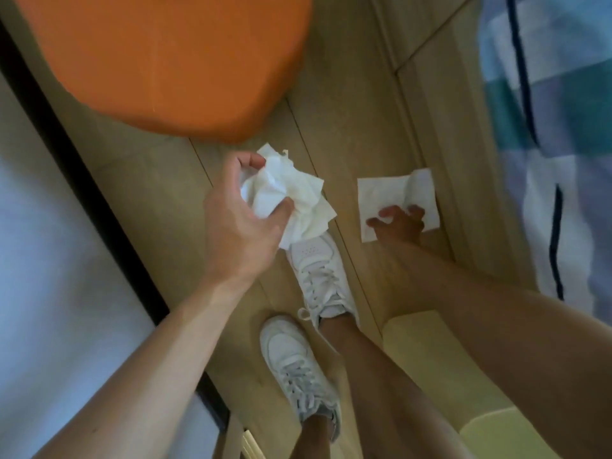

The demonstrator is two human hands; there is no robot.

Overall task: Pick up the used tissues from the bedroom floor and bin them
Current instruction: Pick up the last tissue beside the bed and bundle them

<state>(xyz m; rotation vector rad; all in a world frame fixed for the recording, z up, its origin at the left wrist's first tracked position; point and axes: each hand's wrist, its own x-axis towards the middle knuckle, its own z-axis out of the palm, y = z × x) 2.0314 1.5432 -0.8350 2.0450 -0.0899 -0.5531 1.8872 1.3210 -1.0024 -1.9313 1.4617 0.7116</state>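
My left hand [240, 213] is closed around a bunch of crumpled white tissues [291, 193], held above the wooden floor in front of my shoes. Down at floor level, my right hand [399, 223] has its fingers spread and its fingertips pressing on a flat white tissue [384, 193] lying on the boards; one corner of that tissue is folded up. Whether the fingers have pinched the flat tissue cannot be told. No bin is in view.
An orange cushioned seat [172, 58] fills the upper left, close above my left hand. A bed with a blue, white and teal striped cover [556, 127] runs down the right. My white sneakers [318, 276] stand on the wooden floor [347, 127]. A dark-edged pale panel [49, 260] lines the left.
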